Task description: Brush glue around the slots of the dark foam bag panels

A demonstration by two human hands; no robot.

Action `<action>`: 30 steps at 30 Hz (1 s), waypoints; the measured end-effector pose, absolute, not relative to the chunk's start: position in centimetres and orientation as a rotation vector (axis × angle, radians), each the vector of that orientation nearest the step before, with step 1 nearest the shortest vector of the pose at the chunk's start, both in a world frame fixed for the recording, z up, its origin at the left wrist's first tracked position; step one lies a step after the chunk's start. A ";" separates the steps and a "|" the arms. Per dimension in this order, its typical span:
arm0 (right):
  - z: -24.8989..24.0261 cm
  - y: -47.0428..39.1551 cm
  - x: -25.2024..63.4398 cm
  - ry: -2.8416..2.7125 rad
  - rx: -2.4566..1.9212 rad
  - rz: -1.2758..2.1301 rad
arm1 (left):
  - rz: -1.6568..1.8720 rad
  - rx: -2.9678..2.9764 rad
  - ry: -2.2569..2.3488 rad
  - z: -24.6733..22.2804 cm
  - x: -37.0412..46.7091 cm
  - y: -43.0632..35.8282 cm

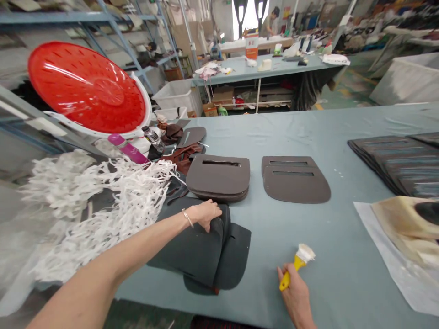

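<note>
My left hand (209, 214), with a bracelet at the wrist, reaches over a pile of dark leather-like panels (194, 242). Its fingers are closed over the upper right edge of the top panel, which bulges up a little. Another dark panel (238, 256) sticks out from the pile on the right. In my right hand (295, 292) is a paintbrush (299, 265) with a yellow handle, its bristles coated white and pointing away from me. Just beyond the pile lies a stack of grey-brown panels (219, 178) with a slot in the top one. Two similar slotted panels (297, 185) overlap to the right.
White shredded strips (120, 201) heap up on the left, below a red plastic lid (92, 91). Along the right side lie stacked dark panels (394, 160) and a stained yellowish container (404, 224) on a white sheet (384, 242). A person (272, 23) works far back.
</note>
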State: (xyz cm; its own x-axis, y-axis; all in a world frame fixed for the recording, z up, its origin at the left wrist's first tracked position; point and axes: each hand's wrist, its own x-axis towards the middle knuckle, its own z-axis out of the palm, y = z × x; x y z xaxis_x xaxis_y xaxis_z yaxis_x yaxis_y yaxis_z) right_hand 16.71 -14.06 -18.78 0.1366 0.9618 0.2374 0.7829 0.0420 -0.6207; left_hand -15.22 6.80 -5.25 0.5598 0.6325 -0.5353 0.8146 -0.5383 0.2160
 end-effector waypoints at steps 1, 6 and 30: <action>-18.9 -14.2 16.4 -1.675 -1.778 0.358 | -0.533 2.363 1.173 -5.0 -15.8 6.0; -19.3 -14.0 14.6 -1.704 -1.690 0.409 | -0.415 2.384 1.271 -3.4 -17.8 1.4; 3.0 -5.5 0.4 -2.118 -0.501 0.926 | 0.295 2.052 2.109 12.8 -23.3 -18.6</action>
State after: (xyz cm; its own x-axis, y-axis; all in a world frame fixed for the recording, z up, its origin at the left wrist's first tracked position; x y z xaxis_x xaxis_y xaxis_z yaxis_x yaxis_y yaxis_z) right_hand 0.42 -5.46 3.00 -0.6362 0.5995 0.4856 0.0506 0.6606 -0.7491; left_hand -23.26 -18.61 12.81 -0.0283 0.9996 0.0067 0.9630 0.0255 0.2684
